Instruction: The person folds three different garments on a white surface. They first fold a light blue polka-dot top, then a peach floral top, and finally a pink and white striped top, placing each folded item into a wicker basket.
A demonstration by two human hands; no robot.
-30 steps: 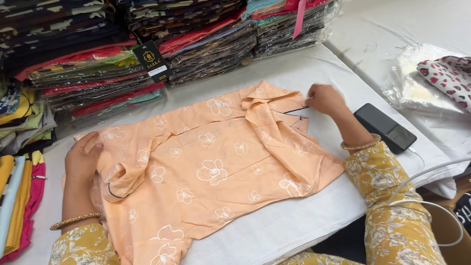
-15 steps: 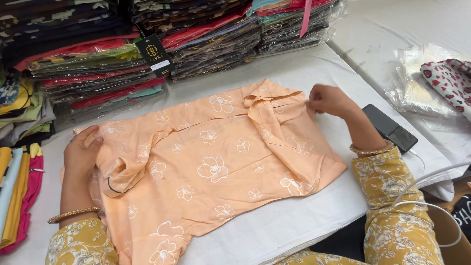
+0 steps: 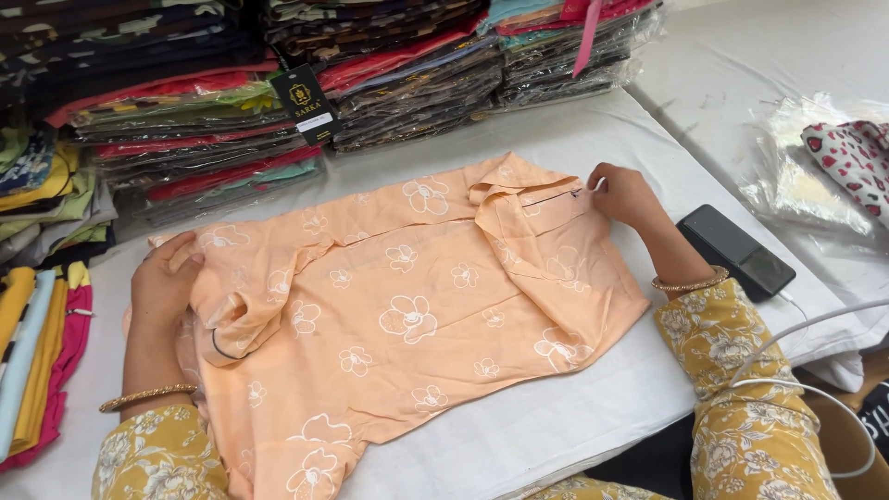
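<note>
Head view caught it from above: the peach garment (image 3: 407,324), printed with white flowers, lay spread flat on the white table (image 3: 574,426), and everything else sat around it. The right hand (image 3: 622,193) was at the garment's far right corner, fingers pinched narrow on the edge of the cloth near a dark seam line, seemingly to keep that corner taut and square. The left hand (image 3: 165,278) rested on the garment's left end, fingers curled loosely over a bunched fold of fabric, apparently pinning it so the cloth could not slide. Both wrists showed thin gold bangles and yellow flowered sleeves.

Just to the right of the garment, past the right wrist, a black phone (image 3: 736,250) lay flat on the table, touching nothing of the cloth. A white cable (image 3: 806,356) looped below it near the right sleeve. Behind the garment, stacks of packed clothes (image 3: 306,102) in clear wrap stood in a row, a black tag (image 3: 306,104) hanging off one. Left of the garment, bright folded cloth (image 3: 37,352) in yellow, pink and pale blue was piled. Well to the right, a clear plastic bag (image 3: 815,176) held a white fabric with red spots (image 3: 857,153).
</note>
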